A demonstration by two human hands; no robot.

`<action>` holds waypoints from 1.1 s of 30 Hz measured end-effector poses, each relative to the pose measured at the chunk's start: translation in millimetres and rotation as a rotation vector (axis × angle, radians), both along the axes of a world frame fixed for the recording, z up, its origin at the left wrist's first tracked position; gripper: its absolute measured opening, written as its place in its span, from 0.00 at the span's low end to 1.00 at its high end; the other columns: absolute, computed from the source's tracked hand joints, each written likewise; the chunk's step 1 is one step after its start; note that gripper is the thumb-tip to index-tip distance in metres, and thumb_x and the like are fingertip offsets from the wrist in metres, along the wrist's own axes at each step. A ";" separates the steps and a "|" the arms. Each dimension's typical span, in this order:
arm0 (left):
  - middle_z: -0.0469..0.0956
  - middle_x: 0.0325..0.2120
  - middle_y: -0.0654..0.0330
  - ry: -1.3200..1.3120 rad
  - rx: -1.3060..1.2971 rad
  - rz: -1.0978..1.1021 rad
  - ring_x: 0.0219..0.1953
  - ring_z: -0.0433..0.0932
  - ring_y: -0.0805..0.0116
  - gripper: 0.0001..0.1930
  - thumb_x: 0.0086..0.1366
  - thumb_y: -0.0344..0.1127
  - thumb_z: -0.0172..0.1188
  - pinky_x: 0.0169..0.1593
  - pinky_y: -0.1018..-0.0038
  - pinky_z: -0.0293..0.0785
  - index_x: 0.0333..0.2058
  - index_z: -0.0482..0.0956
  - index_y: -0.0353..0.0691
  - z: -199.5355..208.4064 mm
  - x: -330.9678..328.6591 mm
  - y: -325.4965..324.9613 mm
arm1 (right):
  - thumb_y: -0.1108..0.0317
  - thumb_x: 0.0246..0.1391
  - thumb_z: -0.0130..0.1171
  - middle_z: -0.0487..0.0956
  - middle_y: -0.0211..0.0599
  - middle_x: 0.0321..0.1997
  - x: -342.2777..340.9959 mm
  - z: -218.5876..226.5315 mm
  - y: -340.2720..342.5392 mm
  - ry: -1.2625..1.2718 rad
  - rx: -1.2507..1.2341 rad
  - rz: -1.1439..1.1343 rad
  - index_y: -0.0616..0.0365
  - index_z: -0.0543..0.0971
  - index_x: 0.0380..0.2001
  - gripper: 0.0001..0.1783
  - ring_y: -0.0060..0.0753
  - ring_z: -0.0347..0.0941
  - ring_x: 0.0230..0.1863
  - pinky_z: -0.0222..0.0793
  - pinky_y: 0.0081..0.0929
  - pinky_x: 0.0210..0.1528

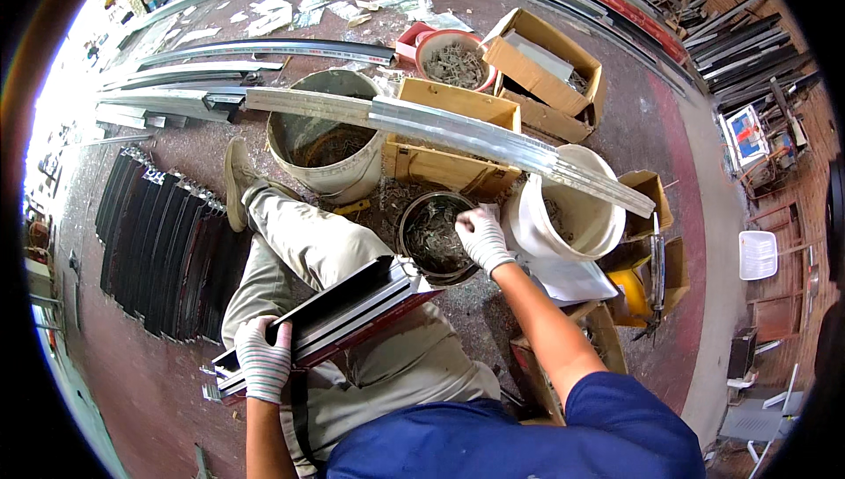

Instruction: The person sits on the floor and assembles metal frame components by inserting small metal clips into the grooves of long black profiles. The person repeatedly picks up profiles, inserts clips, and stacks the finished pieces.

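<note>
My left hand (265, 360), in a striped white glove, is closed around the near end of a black and silver metal profile (339, 313) with a channel shape. The profile lies slanted across my lap, its far end by my knee. My right hand (482, 239), gloved too, hangs over the right rim of a dark round bucket (405, 254). Its fingers are curled together, and anything in them is hidden. Small metal pieces (436, 231) fill the bucket's bottom.
Silver metal bars (466, 134) lie across a grey bucket (339, 181), a wooden box (440, 166) and a white bucket (568, 237). Stacked black profiles (163, 254) lie at left. Behind stand a red-rimmed tub (453, 61) of metal pieces and a cardboard box (563, 74).
</note>
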State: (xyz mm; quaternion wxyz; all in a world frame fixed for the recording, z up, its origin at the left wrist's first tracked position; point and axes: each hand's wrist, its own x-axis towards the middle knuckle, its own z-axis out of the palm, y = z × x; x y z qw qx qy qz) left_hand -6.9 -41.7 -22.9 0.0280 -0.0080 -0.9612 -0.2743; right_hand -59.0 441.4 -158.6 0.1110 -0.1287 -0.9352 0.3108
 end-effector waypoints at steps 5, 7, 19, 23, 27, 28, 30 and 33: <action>0.83 0.32 0.50 0.066 -0.043 -0.007 0.39 0.79 0.47 0.11 0.61 0.39 0.73 0.50 0.56 0.73 0.37 0.86 0.39 1.3 0.8 0.5 | 0.52 0.59 0.66 0.82 0.42 0.56 -10.5 -81.1 1.3 -0.536 0.333 0.315 0.46 0.85 0.52 0.20 0.49 0.79 0.59 0.74 0.46 0.62; 0.82 0.31 0.51 0.094 -0.072 -0.006 0.38 0.79 0.48 0.10 0.61 0.38 0.72 0.51 0.57 0.72 0.37 0.85 0.40 6.1 0.6 6.4 | 0.52 0.59 0.67 0.81 0.44 0.58 -19.7 -95.7 -10.6 -0.585 0.395 0.307 0.48 0.84 0.53 0.22 0.50 0.79 0.59 0.74 0.46 0.62; 0.81 0.32 0.53 0.095 -0.086 -0.018 0.39 0.79 0.50 0.11 0.60 0.36 0.71 0.62 0.57 0.67 0.40 0.84 0.40 13.7 -1.9 13.4 | 0.54 0.58 0.70 0.80 0.50 0.55 -40.1 -133.2 -41.6 -0.556 0.274 0.200 0.56 0.83 0.48 0.21 0.52 0.79 0.58 0.75 0.46 0.60; 0.81 0.31 0.53 0.115 -0.090 -0.018 0.38 0.78 0.50 0.10 0.60 0.36 0.72 0.55 0.58 0.70 0.38 0.85 0.40 12.2 -2.0 14.2 | 0.57 0.58 0.69 0.85 0.52 0.45 -21.6 -130.4 -30.0 -0.405 -0.139 -0.005 0.60 0.82 0.46 0.20 0.53 0.83 0.49 0.78 0.44 0.55; 0.81 0.31 0.53 0.154 -0.065 -0.027 0.37 0.77 0.51 0.10 0.59 0.35 0.72 0.49 0.58 0.71 0.37 0.85 0.40 7.5 -1.8 11.1 | 0.70 0.61 0.63 0.86 0.33 0.37 -7.5 -105.0 -19.2 -0.193 -0.681 -0.085 0.58 0.84 0.41 0.07 0.25 0.81 0.38 0.78 0.28 0.45; 0.81 0.30 0.53 0.158 -0.068 -0.010 0.37 0.78 0.50 0.10 0.58 0.35 0.73 0.48 0.58 0.71 0.37 0.85 0.40 8.4 0.0 10.3 | 0.71 0.62 0.62 0.86 0.30 0.37 -4.8 -91.6 -18.6 -0.149 -0.773 -0.032 0.58 0.85 0.41 0.06 0.22 0.80 0.38 0.77 0.26 0.45; 0.82 0.30 0.52 0.150 -0.073 0.004 0.37 0.78 0.49 0.09 0.58 0.36 0.73 0.48 0.58 0.72 0.36 0.86 0.40 7.7 2.8 7.6 | 0.75 0.64 0.60 0.87 0.27 0.39 -0.2 -47.2 -26.1 -0.110 -0.745 0.000 0.58 0.87 0.44 0.09 0.18 0.78 0.39 0.77 0.22 0.46; 0.83 0.31 0.51 0.149 -0.103 -0.009 0.38 0.79 0.48 0.10 0.60 0.40 0.72 0.48 0.57 0.72 0.35 0.86 0.41 5.2 1.3 5.3 | 0.75 0.66 0.61 0.87 0.27 0.40 6.6 20.9 -32.4 -0.105 -0.754 0.044 0.60 0.88 0.46 0.10 0.18 0.80 0.41 0.77 0.22 0.48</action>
